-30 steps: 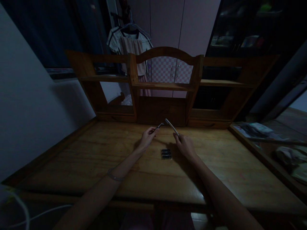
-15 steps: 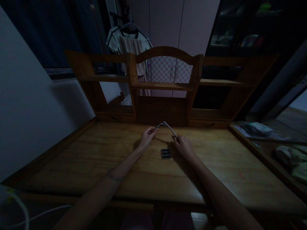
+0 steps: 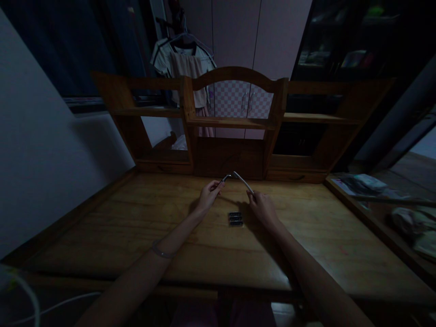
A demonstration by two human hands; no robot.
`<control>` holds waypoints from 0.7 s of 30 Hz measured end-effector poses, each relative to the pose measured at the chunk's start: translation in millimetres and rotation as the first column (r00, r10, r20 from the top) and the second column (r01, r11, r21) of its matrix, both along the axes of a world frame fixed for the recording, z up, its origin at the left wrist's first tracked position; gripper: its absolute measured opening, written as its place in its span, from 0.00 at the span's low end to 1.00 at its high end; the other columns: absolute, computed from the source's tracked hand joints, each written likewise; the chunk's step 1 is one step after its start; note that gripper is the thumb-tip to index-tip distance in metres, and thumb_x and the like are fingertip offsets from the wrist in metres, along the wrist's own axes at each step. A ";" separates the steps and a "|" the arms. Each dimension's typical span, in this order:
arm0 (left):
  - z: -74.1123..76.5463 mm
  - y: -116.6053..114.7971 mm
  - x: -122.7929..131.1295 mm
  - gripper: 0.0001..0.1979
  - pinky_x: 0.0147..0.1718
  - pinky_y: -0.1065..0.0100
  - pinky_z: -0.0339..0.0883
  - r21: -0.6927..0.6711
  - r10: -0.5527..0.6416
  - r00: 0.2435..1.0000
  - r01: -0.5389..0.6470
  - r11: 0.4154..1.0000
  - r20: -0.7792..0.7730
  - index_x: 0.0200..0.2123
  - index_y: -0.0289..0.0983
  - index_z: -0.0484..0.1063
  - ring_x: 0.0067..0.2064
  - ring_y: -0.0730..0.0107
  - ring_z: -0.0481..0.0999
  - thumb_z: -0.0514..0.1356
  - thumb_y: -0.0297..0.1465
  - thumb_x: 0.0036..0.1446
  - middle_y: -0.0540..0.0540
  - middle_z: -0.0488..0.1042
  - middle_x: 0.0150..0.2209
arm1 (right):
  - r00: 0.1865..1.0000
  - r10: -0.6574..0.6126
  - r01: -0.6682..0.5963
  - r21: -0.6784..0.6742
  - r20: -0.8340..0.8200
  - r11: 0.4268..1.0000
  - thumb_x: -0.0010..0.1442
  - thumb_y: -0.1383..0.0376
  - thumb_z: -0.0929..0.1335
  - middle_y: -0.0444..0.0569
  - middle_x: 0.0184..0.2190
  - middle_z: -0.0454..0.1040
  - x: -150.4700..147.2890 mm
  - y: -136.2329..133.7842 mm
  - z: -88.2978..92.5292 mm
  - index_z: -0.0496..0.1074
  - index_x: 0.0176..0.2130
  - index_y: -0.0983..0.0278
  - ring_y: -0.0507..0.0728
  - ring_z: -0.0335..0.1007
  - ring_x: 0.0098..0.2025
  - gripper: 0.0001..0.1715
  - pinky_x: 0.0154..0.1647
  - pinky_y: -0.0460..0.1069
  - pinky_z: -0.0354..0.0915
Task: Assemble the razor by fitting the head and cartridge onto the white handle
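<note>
My left hand point(image 3: 208, 194) is closed on a slim tool point(image 3: 225, 177), dark near the fingers and shiny silver towards its bent tip. In my right hand point(image 3: 263, 208) is one end of a long thin white stick point(image 3: 244, 183), slanting up and to the left. The tips of the two come close together above the desk; whether they touch I cannot tell. Below and between my hands lies a small flat clear pack point(image 3: 235, 219) with three dark strips in it. Dim light hides the exact kind of both held things.
The wooden desk point(image 3: 163, 236) carries a shelf unit point(image 3: 231, 121) with small drawers along its back. A raised wooden edge runs down the left. To the right, past the desk's rim, lie plastic-wrapped items point(image 3: 369, 182) and cloth point(image 3: 425, 245). A white cable point(image 3: 68, 302) hangs at lower left.
My right hand has shifted slightly to the right with the white stick, and a small gap seems to show between its tip and the silver tool. My left hand stays nearly still.
</note>
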State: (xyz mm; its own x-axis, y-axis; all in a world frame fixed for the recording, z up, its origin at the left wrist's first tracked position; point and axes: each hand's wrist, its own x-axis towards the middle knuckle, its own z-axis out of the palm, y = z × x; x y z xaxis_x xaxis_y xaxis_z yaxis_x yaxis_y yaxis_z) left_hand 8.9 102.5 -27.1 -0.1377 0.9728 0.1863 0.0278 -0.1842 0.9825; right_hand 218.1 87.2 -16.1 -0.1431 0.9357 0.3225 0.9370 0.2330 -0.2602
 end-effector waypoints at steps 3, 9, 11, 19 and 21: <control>-1.0 0.8 -0.2 0.21 0.17 0.76 0.46 0.002 -0.013 1.000 0.014 1.000 -0.003 0.33 0.36 0.72 0.20 0.80 0.60 0.62 0.49 0.47 0.52 0.65 0.21 | 0.999 0.038 -0.038 0.020 0.000 0.999 0.69 0.55 0.54 0.55 0.33 0.77 -0.2 -0.7 0.8 0.75 0.39 0.65 0.57 0.73 0.34 0.27 0.31 0.47 0.55; -2.7 0.8 -0.7 0.20 0.14 0.76 0.42 -0.009 -0.061 0.998 0.061 0.998 -0.015 0.34 0.36 0.72 0.16 0.83 0.54 0.59 0.48 0.51 0.53 0.64 0.21 | 0.999 -0.006 0.006 -0.007 0.032 1.000 0.68 0.56 0.55 0.55 0.31 0.77 0.8 0.3 -0.3 0.74 0.36 0.66 0.57 0.73 0.32 0.26 0.29 0.48 0.52; -2.4 0.3 -0.4 0.20 0.14 0.76 0.41 -0.009 -0.082 0.997 0.082 0.997 -0.007 0.35 0.36 0.72 0.16 0.83 0.53 0.58 0.48 0.51 0.53 0.64 0.21 | 1.000 0.001 -0.002 0.009 0.024 1.000 0.69 0.56 0.54 0.55 0.32 0.77 1.2 0.4 -0.5 0.74 0.39 0.66 0.57 0.73 0.33 0.26 0.29 0.47 0.53; 0.5 -3.5 1.6 0.21 0.13 0.77 0.40 -0.073 -0.170 0.985 0.172 0.982 0.030 0.34 0.36 0.72 0.15 0.85 0.52 0.59 0.49 0.51 0.53 0.63 0.21 | 0.998 0.018 -0.014 -0.063 0.065 0.998 0.67 0.60 0.57 0.56 0.32 0.76 2.7 2.9 -6.2 0.73 0.37 0.67 0.57 0.72 0.34 0.20 0.31 0.47 0.54; 0.6 -4.7 2.4 0.21 0.13 0.77 0.38 -0.098 -0.215 0.976 0.218 0.971 0.039 0.34 0.36 0.71 0.15 0.85 0.51 0.59 0.49 0.51 0.54 0.62 0.21 | 0.996 -0.007 0.014 -0.078 0.088 0.997 0.66 0.63 0.59 0.56 0.33 0.76 5.7 3.9 -8.3 0.72 0.39 0.67 0.58 0.72 0.35 0.16 0.31 0.47 0.54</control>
State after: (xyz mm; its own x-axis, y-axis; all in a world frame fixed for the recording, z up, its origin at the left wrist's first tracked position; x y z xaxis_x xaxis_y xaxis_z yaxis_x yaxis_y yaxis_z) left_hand 11.3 97.8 -26.5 0.0749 0.9936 0.0848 -0.0298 -0.0828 0.9961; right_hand 223.8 91.1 -24.4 -0.1571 0.9592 0.2348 0.9593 0.2048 -0.1945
